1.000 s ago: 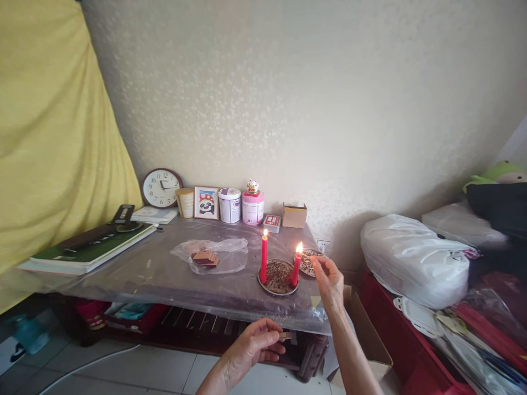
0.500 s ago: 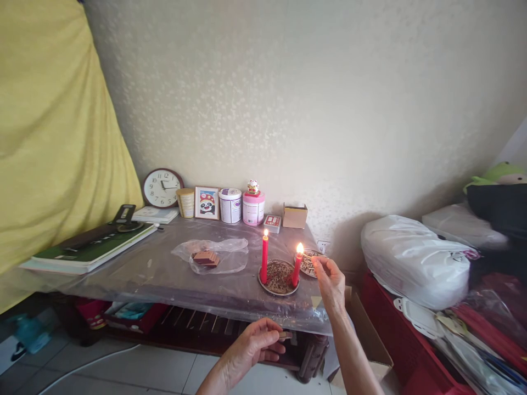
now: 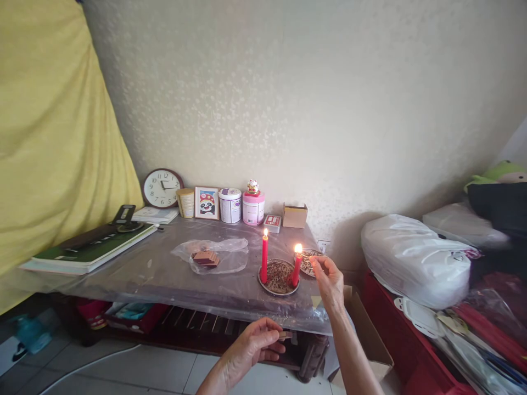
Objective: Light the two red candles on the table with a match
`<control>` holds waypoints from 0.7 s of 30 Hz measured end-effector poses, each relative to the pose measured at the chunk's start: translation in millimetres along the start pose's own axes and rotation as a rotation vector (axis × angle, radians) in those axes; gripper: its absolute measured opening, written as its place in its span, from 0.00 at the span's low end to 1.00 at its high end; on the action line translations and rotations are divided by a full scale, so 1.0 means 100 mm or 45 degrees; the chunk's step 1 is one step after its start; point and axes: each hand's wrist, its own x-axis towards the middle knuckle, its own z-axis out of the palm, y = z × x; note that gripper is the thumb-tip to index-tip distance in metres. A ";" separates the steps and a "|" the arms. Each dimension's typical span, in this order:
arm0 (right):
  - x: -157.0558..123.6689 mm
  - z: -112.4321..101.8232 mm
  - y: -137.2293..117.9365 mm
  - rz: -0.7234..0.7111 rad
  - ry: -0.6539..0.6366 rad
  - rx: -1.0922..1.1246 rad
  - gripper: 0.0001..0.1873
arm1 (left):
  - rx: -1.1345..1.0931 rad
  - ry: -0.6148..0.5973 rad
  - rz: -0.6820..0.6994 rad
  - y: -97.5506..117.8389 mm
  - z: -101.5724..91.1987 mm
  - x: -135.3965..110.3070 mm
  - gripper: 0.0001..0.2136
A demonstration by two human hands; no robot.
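Observation:
Two red candles stand lit on a round metal plate (image 3: pixel 279 289) near the table's front right: the left candle (image 3: pixel 264 259) and the right candle (image 3: pixel 296 267). My right hand (image 3: pixel 329 282) pinches a thin match stick whose tip reaches the right candle's flame. Lower down, in front of the table edge, my left hand (image 3: pixel 255 345) is closed on a small matchbox (image 3: pixel 285 334). A second small dish (image 3: pixel 309 261) sits just behind my right hand.
The table (image 3: pixel 144 274) is covered in clear plastic. It carries a plastic bag with brown pieces (image 3: pixel 212 256), a clock (image 3: pixel 161 188), a picture frame (image 3: pixel 206 202), tins (image 3: pixel 252 207), a small box (image 3: pixel 294 215) and books (image 3: pixel 88 249). A yellow sheet (image 3: pixel 49 137) hangs left; bags (image 3: pixel 415 263) pile right.
My right hand has edged slightly left, bringing the match tip closer into the right candle's flame. The left hand has stayed still.

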 end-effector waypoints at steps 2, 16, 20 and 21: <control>-0.01 -0.01 -0.02 0.008 -0.010 0.025 0.16 | -0.006 -0.006 0.002 0.00 0.00 0.00 0.08; 0.15 -0.40 -0.14 0.133 -0.018 0.380 0.13 | 0.011 -0.012 -0.004 -0.04 -0.04 0.00 0.08; 0.22 -0.55 0.12 0.126 0.109 -0.135 0.18 | 0.014 -0.024 -0.014 -0.05 -0.05 0.01 0.08; 0.22 -0.58 0.19 0.138 0.140 -0.198 0.18 | 0.014 -0.029 -0.020 -0.05 -0.05 0.02 0.08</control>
